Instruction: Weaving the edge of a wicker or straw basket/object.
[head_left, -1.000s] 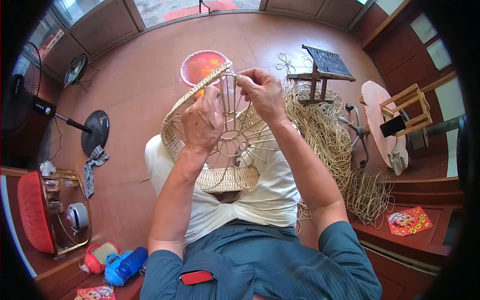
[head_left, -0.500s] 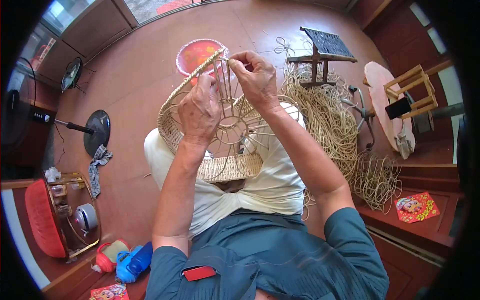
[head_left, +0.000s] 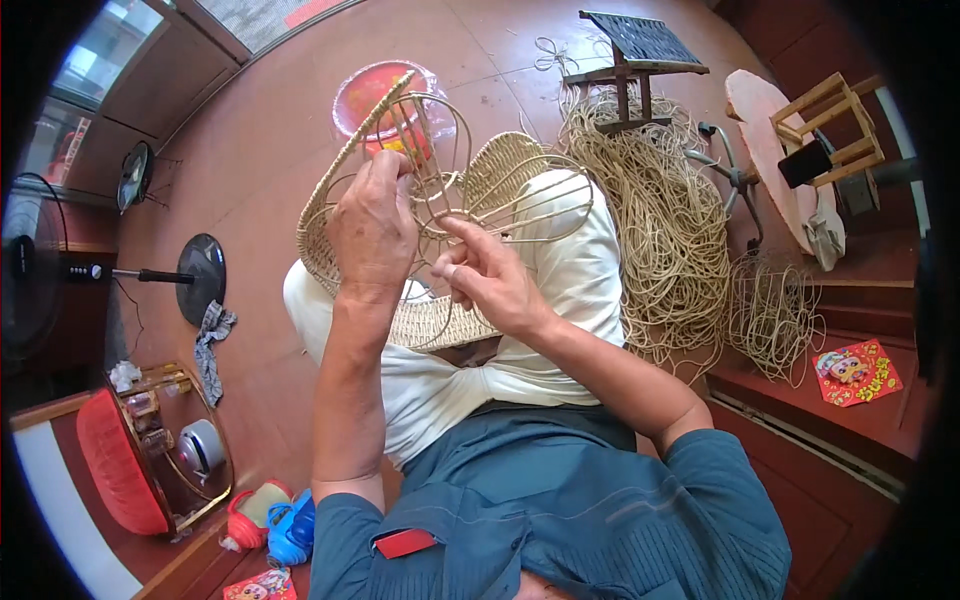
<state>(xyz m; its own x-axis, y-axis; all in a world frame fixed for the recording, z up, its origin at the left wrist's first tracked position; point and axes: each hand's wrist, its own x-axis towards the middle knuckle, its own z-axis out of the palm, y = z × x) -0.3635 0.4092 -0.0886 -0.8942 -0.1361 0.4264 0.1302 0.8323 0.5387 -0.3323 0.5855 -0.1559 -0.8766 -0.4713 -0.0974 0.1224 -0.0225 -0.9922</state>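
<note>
A half-woven basket [head_left: 440,324] of pale cord on a looped wire frame rests across my lap, with closely woven panels at its left, near and far right sides. My left hand [head_left: 374,225] is closed on the upper left part of the frame, its fingertips pinched around a wire or cord. Just right of the basket's middle, my right hand [head_left: 490,275] has its index finger stretched out against the wire loops. Its thumb stands apart and the other fingers are curled below. I see nothing clearly gripped in it.
A large heap of loose cord [head_left: 665,230] lies on the floor at the right, below a small dark stool [head_left: 640,60]. Beyond the basket sits a red basin [head_left: 375,85]. Fans [head_left: 200,272] stand left. A red-cushioned chair [head_left: 115,460] and blue bottle [head_left: 290,530] are nearer.
My right hand has come down from the top of the frame toward the basket's middle, its index finger now extended. My left hand stays on the frame, slightly left; the basket has tilted.
</note>
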